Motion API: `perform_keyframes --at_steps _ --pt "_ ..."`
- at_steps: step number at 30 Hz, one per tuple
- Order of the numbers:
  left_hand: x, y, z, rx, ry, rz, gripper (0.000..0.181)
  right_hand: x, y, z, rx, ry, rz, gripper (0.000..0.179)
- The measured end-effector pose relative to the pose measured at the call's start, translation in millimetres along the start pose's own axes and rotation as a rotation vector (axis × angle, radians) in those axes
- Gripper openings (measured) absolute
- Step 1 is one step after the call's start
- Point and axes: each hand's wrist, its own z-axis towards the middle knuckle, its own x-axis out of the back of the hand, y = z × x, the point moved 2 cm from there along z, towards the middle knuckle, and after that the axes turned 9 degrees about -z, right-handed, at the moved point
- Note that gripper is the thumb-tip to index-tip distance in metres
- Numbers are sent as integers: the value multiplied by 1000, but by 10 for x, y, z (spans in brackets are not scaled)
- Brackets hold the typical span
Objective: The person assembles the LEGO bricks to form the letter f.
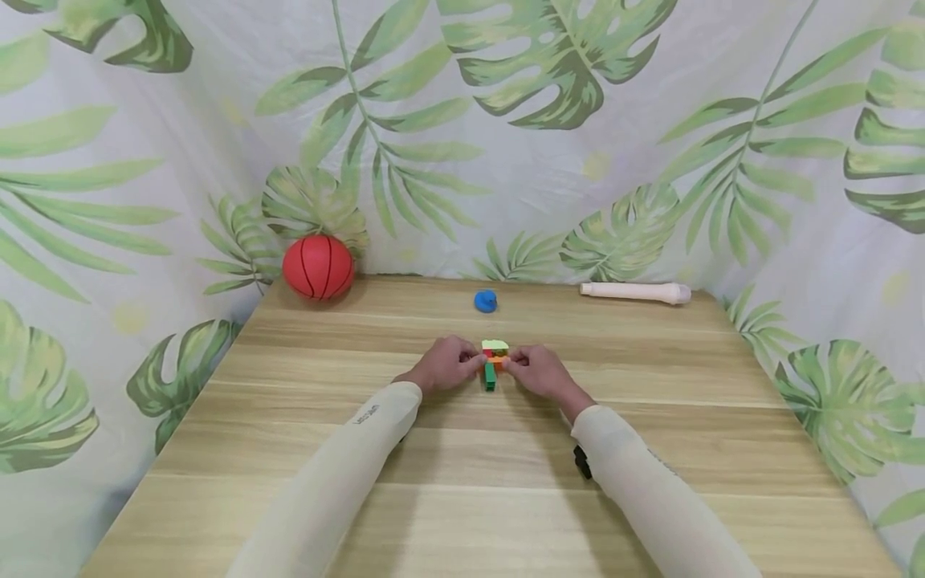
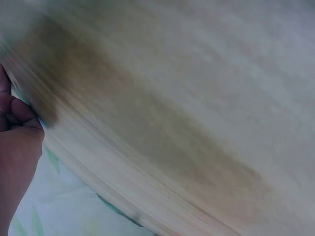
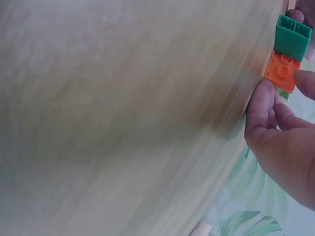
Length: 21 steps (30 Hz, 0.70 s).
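Observation:
A small cluster of toy building bricks sits mid-table in the head view, between the two hands. It shows a green brick toward the person, an orange brick, a red brick and a pale yellow-green curved piece at the far side. My left hand pinches the cluster from the left; in the left wrist view only part of that hand shows, its fingertips cut off. From the right, my right hand pinches the orange brick, thumb and fingers at its sides, beside the green brick.
Beyond the hands, a blue rubber duck stands near the wooden table's back edge. A red ball with black lines is at the back left corner, and a pale pink microphone-shaped stick lies back right. Leaf-patterned cloth hangs behind.

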Motion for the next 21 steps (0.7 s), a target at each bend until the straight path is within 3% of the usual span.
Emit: perform_keyframes --at_steps 21 --pt "24 -27 15 7 -14 -23 30 35 78 54 -21 -82 78 30"
